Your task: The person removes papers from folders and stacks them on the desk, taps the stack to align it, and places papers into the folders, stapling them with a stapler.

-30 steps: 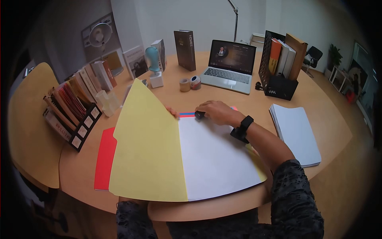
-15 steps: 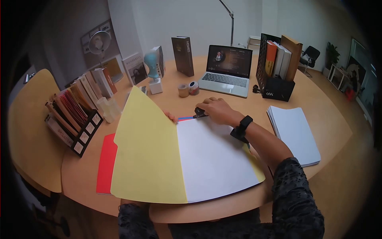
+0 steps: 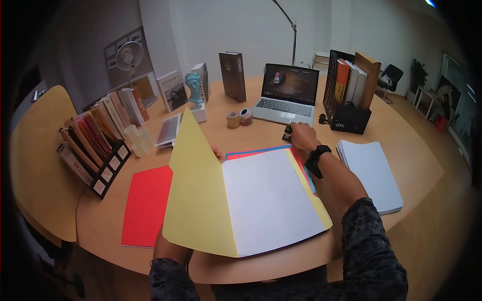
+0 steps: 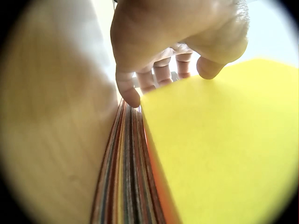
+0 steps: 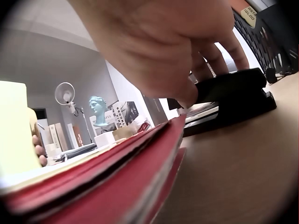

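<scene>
A yellow folder [image 3: 198, 200] stands spread over the table's front, its left flap raised and white paper [image 3: 268, 200] on its right side. My left hand [image 4: 177, 28] holds the flap at its far edge, thumb on one face; in the head view only some fingers [image 3: 217, 153] show past it. Beneath the folder lie red and blue folders [image 3: 268, 151], a thick stack in the left wrist view. Beyond the stack's upper right corner, my right hand [image 3: 306, 136] grips a black stapler [image 5: 233, 95], low at the tabletop, fingers over its top.
To the left lies a red folder [image 3: 147, 208], near a file rack [image 3: 106, 170]. At the right is a pile of white paper [image 3: 372, 175]. Tape rolls [image 3: 233, 119], a laptop [image 3: 286, 95], a blue bust [image 3: 195, 88] and a black book holder [image 3: 351, 118] stand farther back.
My right hand has moved right with the stapler, off the top edge of the white paper. The yellow flap has tilted up more, uncovering more of the red folder at left.
</scene>
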`<state>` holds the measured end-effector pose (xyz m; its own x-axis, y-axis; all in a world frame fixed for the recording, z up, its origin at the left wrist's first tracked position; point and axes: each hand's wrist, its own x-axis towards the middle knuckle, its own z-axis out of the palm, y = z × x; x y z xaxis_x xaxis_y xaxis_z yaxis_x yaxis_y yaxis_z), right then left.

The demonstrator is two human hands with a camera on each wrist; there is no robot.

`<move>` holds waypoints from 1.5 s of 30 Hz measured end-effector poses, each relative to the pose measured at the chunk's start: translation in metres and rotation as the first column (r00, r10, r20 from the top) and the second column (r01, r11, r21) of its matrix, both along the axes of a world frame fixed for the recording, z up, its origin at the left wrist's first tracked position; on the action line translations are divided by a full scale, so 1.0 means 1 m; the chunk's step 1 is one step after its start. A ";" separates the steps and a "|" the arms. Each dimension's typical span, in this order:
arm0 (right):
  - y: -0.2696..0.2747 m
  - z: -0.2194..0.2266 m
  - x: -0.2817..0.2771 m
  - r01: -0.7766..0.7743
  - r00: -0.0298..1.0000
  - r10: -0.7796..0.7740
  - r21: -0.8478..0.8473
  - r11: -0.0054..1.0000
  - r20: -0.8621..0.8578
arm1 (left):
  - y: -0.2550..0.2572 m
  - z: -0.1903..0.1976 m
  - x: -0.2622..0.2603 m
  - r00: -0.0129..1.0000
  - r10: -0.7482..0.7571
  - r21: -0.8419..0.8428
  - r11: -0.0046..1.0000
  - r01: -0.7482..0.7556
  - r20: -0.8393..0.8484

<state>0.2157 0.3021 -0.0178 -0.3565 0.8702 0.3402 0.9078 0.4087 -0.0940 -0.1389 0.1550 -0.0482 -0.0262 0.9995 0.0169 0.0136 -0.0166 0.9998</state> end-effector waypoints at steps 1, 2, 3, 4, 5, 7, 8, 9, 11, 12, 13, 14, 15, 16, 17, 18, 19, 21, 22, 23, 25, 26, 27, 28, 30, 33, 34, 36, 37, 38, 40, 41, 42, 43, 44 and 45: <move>-0.002 0.005 0.000 0.023 0.999 -0.024 -0.013 1.000 -0.045 | -0.001 0.000 0.000 1.000 0.007 0.001 1.000 -0.007 -0.003; -0.005 0.008 0.000 0.020 0.999 -0.021 -0.010 1.000 -0.042 | -0.002 -0.001 0.000 1.000 0.015 0.001 1.000 -0.015 -0.006; -0.009 0.009 0.002 0.044 0.996 -0.042 0.027 0.999 -0.084 | -0.004 -0.002 0.000 1.000 0.022 -0.001 1.000 -0.022 -0.007; -0.018 0.016 0.002 0.071 0.990 -0.063 0.060 0.996 -0.127 | -0.006 -0.004 0.001 1.000 0.028 -0.003 1.000 -0.028 -0.010; -0.025 0.021 0.002 0.071 0.990 -0.064 0.058 0.996 -0.125 | -0.007 -0.006 0.001 0.999 0.033 -0.009 0.999 -0.033 -0.014; -0.039 0.029 0.004 0.043 0.942 -0.030 0.031 0.999 -0.334 | -0.009 -0.009 0.004 0.999 0.033 -0.022 0.999 -0.034 -0.020; -0.043 0.031 0.008 0.049 0.943 -0.037 0.029 0.998 -0.332 | -0.010 -0.011 0.007 0.999 0.032 -0.028 0.999 -0.032 -0.024; -0.047 0.031 0.012 0.008 0.912 -0.024 -0.042 0.999 -0.410 | -0.005 -0.012 0.012 0.999 0.030 -0.033 0.999 -0.031 -0.028; -0.057 0.032 0.020 -0.034 0.873 -0.023 -0.108 0.994 -0.487 | -0.021 0.004 0.027 0.998 0.048 0.101 0.994 -0.044 -0.046; -0.063 0.030 0.025 -0.099 0.822 0.014 -0.118 0.988 -0.569 | -0.021 0.004 0.027 0.998 0.041 0.102 0.994 -0.036 -0.049; -0.070 0.029 0.029 -0.164 0.762 0.047 -0.122 0.979 -0.646 | -0.023 0.005 0.030 0.998 0.033 0.102 0.994 -0.028 -0.051; -0.077 0.028 0.034 -0.156 0.763 0.040 -0.124 0.980 -0.646 | -0.025 0.007 0.032 0.997 0.029 0.113 0.993 -0.021 -0.067; -0.082 0.028 0.038 -0.202 0.714 0.059 -0.124 0.971 -0.698 | -0.027 0.009 0.035 0.998 0.021 0.111 0.994 -0.013 -0.066; -0.090 0.030 0.042 -0.248 0.661 0.077 -0.121 0.961 -0.747 | -0.033 0.017 0.040 0.995 0.035 0.063 0.998 -0.030 -0.088; -0.099 0.032 0.045 -0.241 0.661 0.069 -0.125 0.962 -0.747 | -0.036 0.021 0.043 0.992 0.050 0.016 0.999 -0.048 -0.114; -0.107 0.034 0.048 -0.260 0.605 0.010 -0.185 0.948 -0.797 | -0.036 0.022 0.044 0.992 0.063 -0.007 0.998 -0.064 -0.113; -0.113 0.035 0.050 -0.284 0.544 -0.052 -0.241 0.928 -0.838 | -0.034 0.021 0.043 0.991 0.058 -0.009 0.998 -0.060 -0.117; -0.118 0.026 0.054 -0.301 0.488 -0.076 -0.249 0.921 -0.869 | -0.030 0.015 0.041 0.985 0.043 -0.002 0.999 -0.044 -0.169; -0.118 0.023 0.056 -0.323 0.434 -0.092 -0.250 0.913 -0.896 | -0.028 0.014 0.040 0.984 0.041 0.001 0.999 -0.042 -0.173; -0.119 0.019 0.057 -0.322 0.429 -0.091 -0.246 0.914 -0.899 | -0.026 0.012 0.039 0.979 0.040 0.010 0.999 -0.039 -0.202; -0.118 0.010 0.058 -0.342 0.427 -0.129 -0.292 0.893 -0.895 | -0.025 0.012 0.038 0.971 0.040 0.023 0.999 -0.036 -0.237; -0.116 0.006 0.058 -0.354 0.449 -0.078 -0.257 0.899 -0.890 | -0.025 0.013 0.037 0.968 0.040 0.020 0.999 -0.036 -0.248; -0.114 0.002 0.059 -0.355 0.441 -0.077 -0.253 0.900 -0.894 | -0.026 0.013 0.037 0.965 0.039 0.016 0.999 -0.037 -0.260; -0.114 0.001 0.057 -0.353 0.456 -0.063 -0.246 0.903 -0.888 | -0.024 0.012 0.035 0.963 0.038 0.016 0.999 -0.035 -0.269; -0.116 -0.001 0.055 -0.347 0.461 -0.055 -0.237 0.907 -0.886 | -0.018 0.008 0.033 0.982 0.054 0.083 0.996 -0.040 -0.180; -0.121 -0.001 0.050 -0.323 0.546 0.083 -0.118 0.939 -0.833 | -0.027 0.021 0.045 0.997 0.078 0.105 0.991 -0.080 0.020; -0.125 0.002 0.048 -0.315 0.581 0.057 -0.160 0.935 -0.812 | -0.026 0.022 0.045 0.997 0.075 0.103 0.992 -0.075 0.010; -0.131 0.008 0.050 -0.308 0.607 0.028 -0.202 0.930 -0.794 | -0.025 0.024 0.043 0.990 0.041 0.175 0.982 -0.065 0.137; -0.131 0.013 0.051 -0.366 0.628 0.037 -0.253 0.895 -0.777 | -0.026 0.028 0.046 0.991 0.041 0.173 0.983 -0.064 0.129; -0.134 0.016 0.050 -0.424 0.648 0.050 -0.306 0.852 -0.760 | -0.026 0.032 0.049 0.981 0.040 0.205 0.976 -0.080 0.190; -0.146 0.024 0.052 -0.546 0.553 0.079 -0.290 0.786 -0.829 | -0.027 0.037 0.052 0.975 0.078 0.235 0.964 -0.127 0.209; -0.148 0.027 0.049 -0.657 0.453 0.094 -0.260 0.707 -0.886 | -0.027 0.039 0.053 0.978 0.127 0.234 0.958 -0.164 0.165; -0.145 0.025 0.046 -0.592 0.465 0.048 -0.270 0.759 -0.884 | -0.035 0.050 0.060 0.969 0.106 0.127 0.982 -0.136 0.221; -0.140 0.021 0.045 -0.527 0.473 0.004 -0.279 0.803 -0.881 | -0.044 0.060 0.067 0.954 0.095 0.025 0.994 -0.106 0.283; -0.142 0.024 0.044 -0.551 0.401 -0.033 -0.270 0.790 -0.915 | -0.045 0.054 0.065 0.966 0.061 -0.047 0.998 -0.051 0.249; -0.145 0.028 0.044 -0.564 0.327 -0.080 -0.263 0.783 -0.942 | -0.047 0.047 0.060 0.975 0.012 -0.121 0.993 0.015 0.221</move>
